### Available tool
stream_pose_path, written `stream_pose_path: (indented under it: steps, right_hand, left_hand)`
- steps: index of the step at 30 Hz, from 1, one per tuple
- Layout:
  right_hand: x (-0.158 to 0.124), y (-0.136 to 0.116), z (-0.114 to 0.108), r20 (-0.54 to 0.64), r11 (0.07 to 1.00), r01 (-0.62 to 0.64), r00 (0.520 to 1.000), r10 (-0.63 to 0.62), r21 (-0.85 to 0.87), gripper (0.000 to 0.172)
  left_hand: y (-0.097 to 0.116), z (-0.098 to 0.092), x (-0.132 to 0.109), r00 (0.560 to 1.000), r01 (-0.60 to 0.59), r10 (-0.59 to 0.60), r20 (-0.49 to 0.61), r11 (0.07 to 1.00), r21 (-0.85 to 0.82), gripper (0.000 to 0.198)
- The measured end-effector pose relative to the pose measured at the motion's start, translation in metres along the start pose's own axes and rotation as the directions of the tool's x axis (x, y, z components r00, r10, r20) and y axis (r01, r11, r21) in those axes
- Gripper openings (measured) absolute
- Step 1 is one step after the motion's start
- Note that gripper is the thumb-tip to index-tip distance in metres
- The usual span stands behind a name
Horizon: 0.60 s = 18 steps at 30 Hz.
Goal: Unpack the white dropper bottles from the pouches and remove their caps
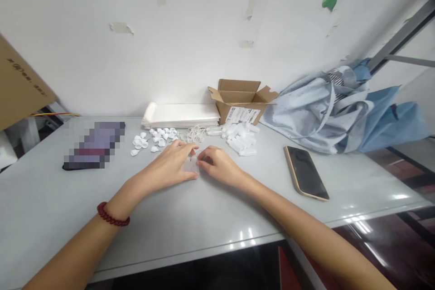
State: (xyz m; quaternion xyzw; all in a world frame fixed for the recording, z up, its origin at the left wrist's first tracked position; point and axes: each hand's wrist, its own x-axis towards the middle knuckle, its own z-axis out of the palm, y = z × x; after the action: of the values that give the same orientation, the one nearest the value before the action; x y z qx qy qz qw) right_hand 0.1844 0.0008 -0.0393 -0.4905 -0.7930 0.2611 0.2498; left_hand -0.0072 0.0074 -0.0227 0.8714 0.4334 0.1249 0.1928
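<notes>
My left hand (176,161) curves its fingers and thumb around small clear plastic tubes (192,164) on the table. From the other side, my right hand (219,165) closes its fingertips at the edge of the same tubes, and its palm hides whatever else it may hold. White caps (164,135) lie loosely in clusters just beyond my left hand. Behind the hands is a tangle of thin off-white loops (195,134). More translucent tubes (242,138) are heaped beyond my right hand.
A stack of white sleeves (183,115) lies against the wall beside an open cardboard box (239,99). On the right are a phone (307,172) and a light blue cloth bag (316,108). A blurred-out item (97,145) lies left. The table's front edge (190,258) is near me.
</notes>
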Motion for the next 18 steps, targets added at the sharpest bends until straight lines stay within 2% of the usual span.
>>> stream_pose_path:
  steps: [10,14,18]
  right_hand:
    - [-0.0001,-0.0010,0.0008,0.008,1.000,0.011,1.000,-0.011,0.004,0.009]
    - [0.0006,0.0009,0.0007,0.003,1.000,0.016,1.000,-0.016,0.017,0.007]
    - [0.0007,0.0018,0.0014,-0.009,0.999,0.031,0.999,-0.030,0.023,0.007]
  left_hand:
    - [-0.0025,-0.0012,-0.0010,0.999,-0.045,0.045,0.004,0.999,0.000,0.065]
    - [-0.0001,-0.0032,0.0012,1.000,0.019,-0.020,-0.020,0.998,-0.054,0.064]
    - [-0.0048,-0.0027,0.0081,0.986,0.121,-0.130,-0.109,0.989,-0.089,0.052]
